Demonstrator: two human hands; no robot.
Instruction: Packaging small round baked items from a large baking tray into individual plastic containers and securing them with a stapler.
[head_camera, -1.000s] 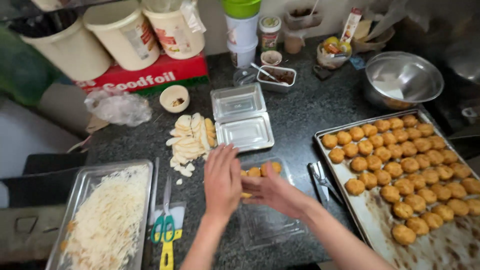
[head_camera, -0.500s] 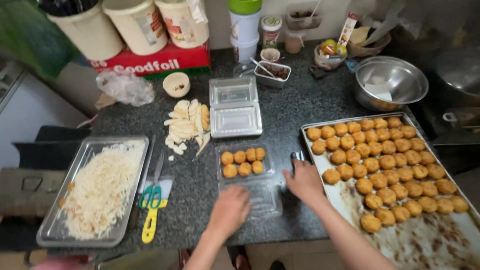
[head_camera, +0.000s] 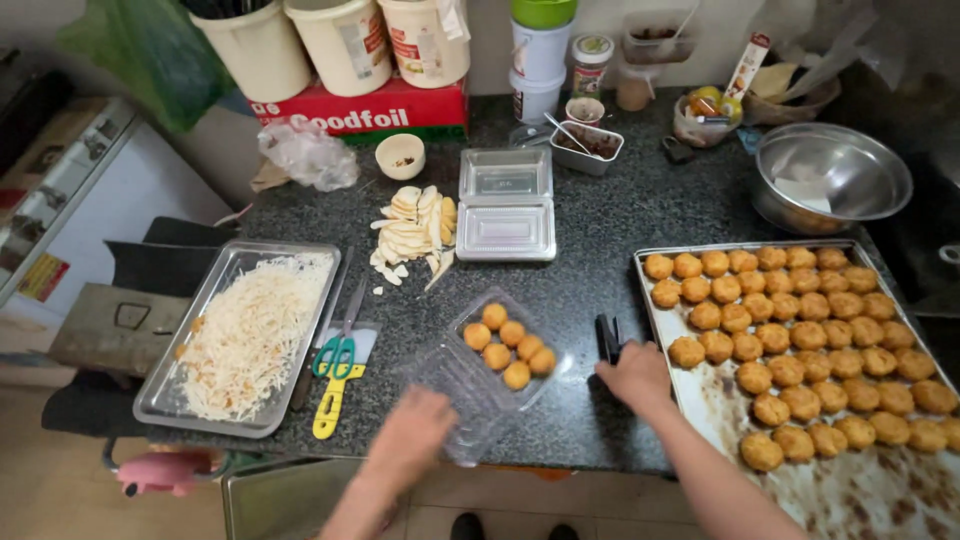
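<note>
Closed on a small black tool (head_camera: 606, 336), the right hand (head_camera: 636, 376) rests beside the baking tray (head_camera: 700, 395). Left hand (head_camera: 412, 432), loosely open, touches the clear box lid (head_camera: 455, 385); the filled half lies up-right of it

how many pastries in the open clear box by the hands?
6, all in the tray half of the clear box: two rows of three pastries between left hand and right hand. None seem hidden.

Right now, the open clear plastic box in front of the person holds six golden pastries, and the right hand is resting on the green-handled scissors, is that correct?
Not quite. The head view shows the right hand on a small black stapler-like tool beside the baking tray, not on the green-handled scissors, which lie untouched by the tray of shreds. The rest holds: the open clear plastic box does contain six golden pastries.
</note>
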